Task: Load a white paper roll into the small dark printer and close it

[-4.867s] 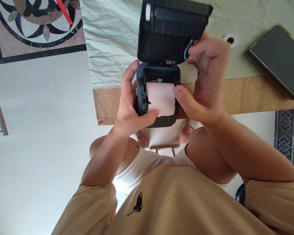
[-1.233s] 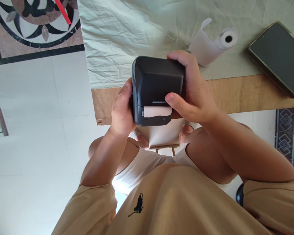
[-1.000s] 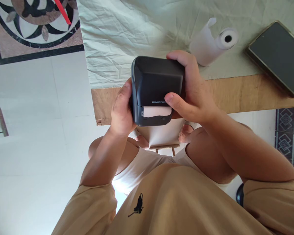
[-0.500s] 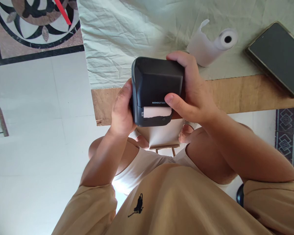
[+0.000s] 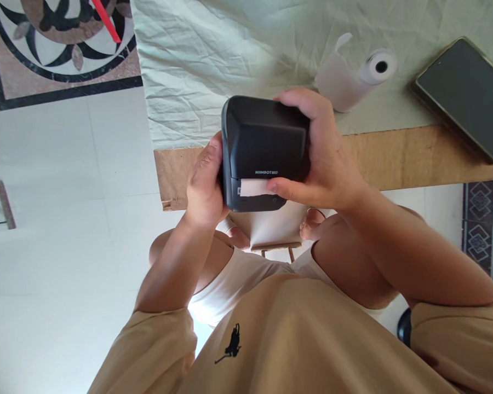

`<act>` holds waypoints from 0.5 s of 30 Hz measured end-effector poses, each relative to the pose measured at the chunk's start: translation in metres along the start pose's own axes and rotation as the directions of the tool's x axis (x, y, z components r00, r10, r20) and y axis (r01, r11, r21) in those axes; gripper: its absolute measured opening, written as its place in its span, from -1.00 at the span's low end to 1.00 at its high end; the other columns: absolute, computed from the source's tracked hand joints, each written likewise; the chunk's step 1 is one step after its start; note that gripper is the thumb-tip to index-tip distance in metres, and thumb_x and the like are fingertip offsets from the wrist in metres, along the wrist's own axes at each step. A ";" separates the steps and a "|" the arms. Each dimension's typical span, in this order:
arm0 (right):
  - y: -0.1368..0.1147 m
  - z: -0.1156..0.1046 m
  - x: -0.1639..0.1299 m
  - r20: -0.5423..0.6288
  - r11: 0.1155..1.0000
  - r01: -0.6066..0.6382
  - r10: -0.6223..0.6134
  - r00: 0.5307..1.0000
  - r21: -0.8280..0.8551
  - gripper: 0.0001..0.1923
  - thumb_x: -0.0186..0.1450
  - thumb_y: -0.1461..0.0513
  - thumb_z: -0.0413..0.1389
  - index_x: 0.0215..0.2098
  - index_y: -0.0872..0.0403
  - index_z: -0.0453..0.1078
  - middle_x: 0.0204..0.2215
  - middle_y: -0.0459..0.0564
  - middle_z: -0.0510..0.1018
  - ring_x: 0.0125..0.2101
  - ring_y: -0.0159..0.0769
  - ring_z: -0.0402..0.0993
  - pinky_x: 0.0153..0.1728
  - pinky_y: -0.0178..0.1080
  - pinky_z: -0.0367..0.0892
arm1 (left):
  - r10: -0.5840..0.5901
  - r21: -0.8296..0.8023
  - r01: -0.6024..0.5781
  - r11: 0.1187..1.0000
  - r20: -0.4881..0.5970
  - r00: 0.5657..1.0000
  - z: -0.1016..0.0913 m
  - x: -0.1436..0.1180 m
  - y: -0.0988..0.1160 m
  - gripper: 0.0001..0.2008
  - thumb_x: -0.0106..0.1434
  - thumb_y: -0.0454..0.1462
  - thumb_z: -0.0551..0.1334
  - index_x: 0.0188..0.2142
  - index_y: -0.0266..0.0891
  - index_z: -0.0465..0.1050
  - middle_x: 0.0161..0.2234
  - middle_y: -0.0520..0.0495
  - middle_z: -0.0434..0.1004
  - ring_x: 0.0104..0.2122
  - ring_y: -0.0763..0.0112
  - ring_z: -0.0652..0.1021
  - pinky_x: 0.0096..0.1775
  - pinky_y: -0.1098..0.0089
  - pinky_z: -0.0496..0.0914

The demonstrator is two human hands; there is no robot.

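Note:
A small black label printer (image 5: 265, 139) with its lid closed is held over the near edge of the table. My left hand (image 5: 203, 183) grips its left side. My right hand (image 5: 322, 156) wraps its right side and top, with the thumb lying across the white paper strip (image 5: 252, 187) that sticks out of the front slot.
A white paper roll (image 5: 353, 76) lies on the pale cloth (image 5: 189, 65) behind the printer. A dark phone (image 5: 464, 93) rests at the right on the brown table edge (image 5: 414, 158). White tiled floor lies to the left, and my knees are below the table.
The printer lid, open with the roll exposed earlier, is closed. In the last half second my right thumb slid down from the lid's front onto the paper strip.

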State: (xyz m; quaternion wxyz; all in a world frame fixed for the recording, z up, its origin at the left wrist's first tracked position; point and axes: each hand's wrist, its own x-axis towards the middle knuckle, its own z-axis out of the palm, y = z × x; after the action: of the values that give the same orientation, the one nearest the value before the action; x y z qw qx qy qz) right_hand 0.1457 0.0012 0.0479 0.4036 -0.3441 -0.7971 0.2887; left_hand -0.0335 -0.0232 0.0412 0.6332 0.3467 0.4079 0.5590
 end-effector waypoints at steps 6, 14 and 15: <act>-0.004 0.001 -0.001 -0.028 0.994 -0.050 0.047 0.998 -0.100 -0.19 0.15 -0.23 0.10 0.20 -0.02 0.05 0.16 0.14 0.29 0.19 -0.09 0.23 0.17 0.02 0.34 | 0.010 -0.062 -0.009 0.998 0.020 1.000 0.005 -0.001 0.000 -0.47 0.40 0.02 -0.13 -0.19 -0.19 0.53 -0.27 -0.11 0.57 0.11 0.17 0.49 0.17 0.23 0.37; -0.003 0.001 0.001 -0.130 0.977 0.047 -0.075 0.989 -0.207 -0.25 0.15 -0.20 0.13 0.15 0.02 0.20 0.01 0.14 0.31 0.07 -0.11 0.28 -0.06 -0.06 0.48 | 0.002 -0.059 0.000 0.998 0.037 0.999 0.003 0.001 0.000 -0.51 0.38 0.04 -0.08 -0.23 -0.15 0.53 -0.21 -0.08 0.58 0.08 0.18 0.51 0.12 0.24 0.41; -0.004 0.001 0.001 -0.160 0.970 0.052 -0.091 0.983 -0.236 -0.22 0.12 -0.23 0.13 0.13 0.06 0.24 -0.03 0.16 0.32 0.03 -0.11 0.30 -0.11 -0.07 0.49 | -0.003 -0.056 0.005 0.998 0.041 0.999 0.003 0.001 0.001 -0.51 0.37 0.05 -0.08 -0.26 -0.13 0.53 -0.21 -0.07 0.59 0.07 0.17 0.51 0.12 0.24 0.42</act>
State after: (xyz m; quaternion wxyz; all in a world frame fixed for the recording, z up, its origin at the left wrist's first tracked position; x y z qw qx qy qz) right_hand 0.1434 0.0000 0.0508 0.4375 -0.3829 -0.7998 0.1491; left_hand -0.0311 -0.0222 0.0428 0.6521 0.3391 0.3798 0.5618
